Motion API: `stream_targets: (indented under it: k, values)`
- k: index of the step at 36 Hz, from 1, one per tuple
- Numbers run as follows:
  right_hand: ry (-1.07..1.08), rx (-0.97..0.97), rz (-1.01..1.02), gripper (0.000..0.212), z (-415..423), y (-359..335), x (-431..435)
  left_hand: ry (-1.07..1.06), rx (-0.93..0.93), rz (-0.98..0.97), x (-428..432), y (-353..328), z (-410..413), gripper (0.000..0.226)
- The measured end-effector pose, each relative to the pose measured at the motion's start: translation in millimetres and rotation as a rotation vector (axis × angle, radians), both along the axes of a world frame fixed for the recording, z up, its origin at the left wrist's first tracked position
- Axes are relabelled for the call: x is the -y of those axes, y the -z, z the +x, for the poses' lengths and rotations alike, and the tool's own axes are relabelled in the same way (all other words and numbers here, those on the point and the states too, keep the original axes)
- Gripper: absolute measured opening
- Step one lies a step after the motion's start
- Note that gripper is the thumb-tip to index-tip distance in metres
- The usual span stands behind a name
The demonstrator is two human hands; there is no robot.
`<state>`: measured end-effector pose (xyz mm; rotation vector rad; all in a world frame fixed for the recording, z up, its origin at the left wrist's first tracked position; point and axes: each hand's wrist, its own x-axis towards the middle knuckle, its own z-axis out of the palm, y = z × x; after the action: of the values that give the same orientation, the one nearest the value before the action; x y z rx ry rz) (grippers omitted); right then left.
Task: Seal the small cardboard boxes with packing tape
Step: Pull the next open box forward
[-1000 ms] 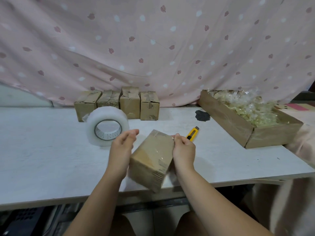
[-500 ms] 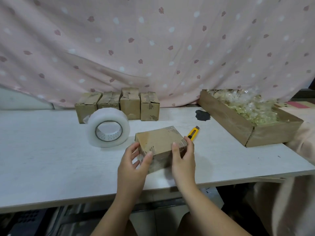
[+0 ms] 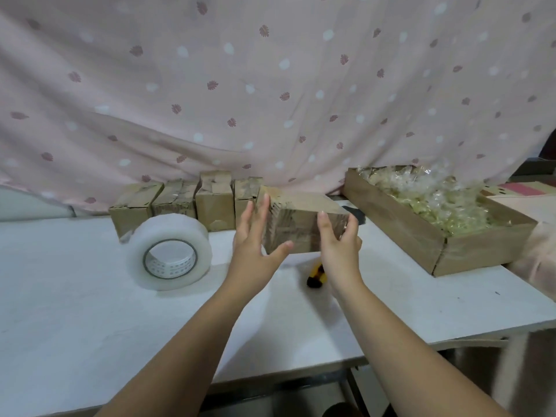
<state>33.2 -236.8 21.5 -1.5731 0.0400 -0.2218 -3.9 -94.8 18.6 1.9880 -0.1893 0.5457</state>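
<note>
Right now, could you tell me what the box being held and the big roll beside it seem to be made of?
The box: brown cardboard, matte, with printed marks; a glossy sheen at its right end suggests clear tape. The roll: translucent plastic tape, milky and shiny, wound on a white printed core, probably card.

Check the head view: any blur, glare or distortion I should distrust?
Head view: soft even light, faint shadows on the white table; left hand, right hand and the small cardboard box slightly motion-blurred; packing tape roll crisp; plastic wrappers in the cardboard tray glint; wide-angle lens bows the table edge.
</note>
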Motion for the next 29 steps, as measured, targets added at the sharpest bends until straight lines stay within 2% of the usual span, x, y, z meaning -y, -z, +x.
stream_targets:
  k: [8, 14, 19, 24, 29]
  values:
    - [0.060, -0.017, -0.094, 0.079, 66.2, -1.8, 4.4, 0.026, -0.057, -0.067, 10.9, 9.3, 52.5, 0.082]
    - [0.000, 0.078, -0.038, 0.058, 95.2, -1.1, 8.6, -0.100, -0.063, -0.320, 19.5, 21.6, 79.8, 0.073]
    - [0.019, 0.189, -0.052, 0.033, 110.9, 12.1, 12.5, -0.030, -0.117, -0.425, 17.0, 51.0, 93.2, 0.075]
    - [-0.006, 0.191, -0.065, 0.032, 115.6, 34.1, 13.8, 0.012, -0.126, -0.491, 11.6, 52.7, 105.9, 0.062]
    - [0.033, 0.261, -0.032, 0.038, 115.3, 30.4, 14.6, -0.028, -0.196, -0.571, 14.0, 52.7, 111.8, 0.079]
